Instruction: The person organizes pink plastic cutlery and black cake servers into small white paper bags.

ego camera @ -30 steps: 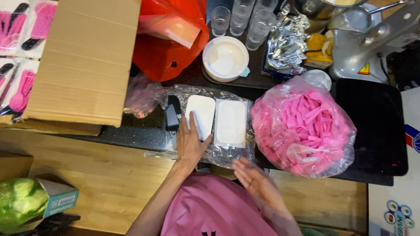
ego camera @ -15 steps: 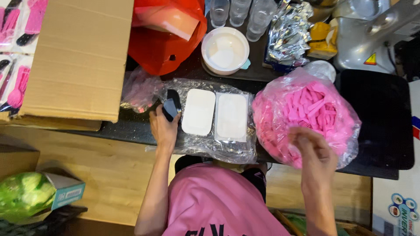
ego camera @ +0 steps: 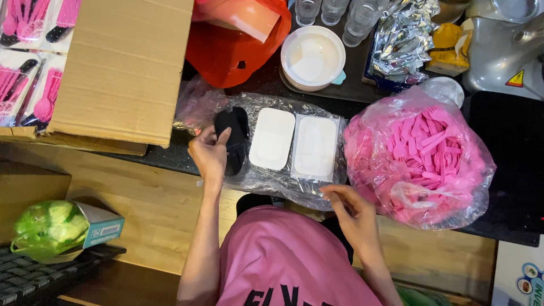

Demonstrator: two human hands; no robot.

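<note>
At the edge of a dark counter, above a wooden shelf, my left hand (ego camera: 211, 154) curls loosely around a flat black oval piece (ego camera: 233, 139), forefinger laid along its top face and thumb tucked against the near side, a light hold rather than a firm clamp. That black piece lies at the left end of a crinkled clear plastic sheet (ego camera: 283, 184), just beside two white rectangular trays (ego camera: 294, 146) resting side by side on the same sheet. My right hand (ego camera: 352, 211) hovers half open at the sheet's near edge, fingers relaxed and spread, with nothing in it. To its right bulges a clear bag of pink plastic cutlery (ego camera: 418, 156); to my left sits a cardboard box (ego camera: 122, 68), with packed pink-and-black utensil sets (ego camera: 28, 68) showing beyond it. Farther back stand a white bowl (ego camera: 313, 56), an orange bag (ego camera: 238, 39), clear cups (ego camera: 334, 12) and crumpled foil packets (ego camera: 402, 37). Judging by its look, the black piece should be light, thin and stiff, with a smooth surface that may slip, so pinching it across its narrow width by the long edges seems the surest hold. The film beneath it looks soft and likely to drag along or cling when anything on it is lifted.
</note>
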